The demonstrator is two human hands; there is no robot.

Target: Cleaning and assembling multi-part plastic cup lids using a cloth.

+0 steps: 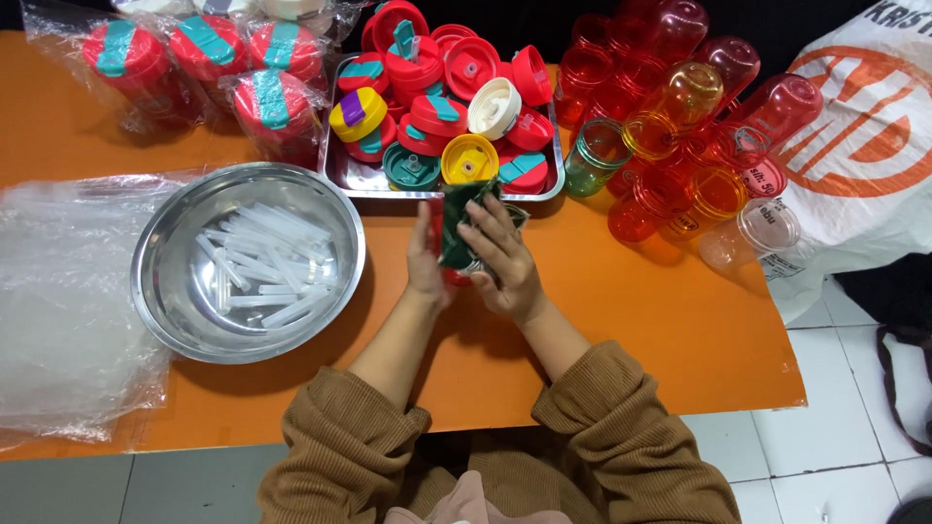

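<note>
While both forearms in brown ribbed sleeves reach forward from the bottom edge, the two hands meet over the middle of the orange desk [621,320]. The left hand [424,267] stands edge-up, palm turned inward, its fingers pressed flat against the side of a dark green bottle [456,238] with a red part showing below it. The right hand [505,262] lies over the bottle from the other side, fingers [482,215] curled across its top and closed on it. The bottle sits between the palms, just in front of a steel tray [349,175] piled with red, yellow, teal and white lids [451,87]. To the left, touching distance from the left wrist, rests a round steel bowl [165,291] holding clear plastic straws [257,257]. Further left lies a heap of clear plastic bags [58,301]. Behind the bowl stand wrapped red bottles [209,58]. On the right, a cluster of red, orange and green translucent bottle bodies [680,136] lies against a white and orange sack [864,146].
</note>
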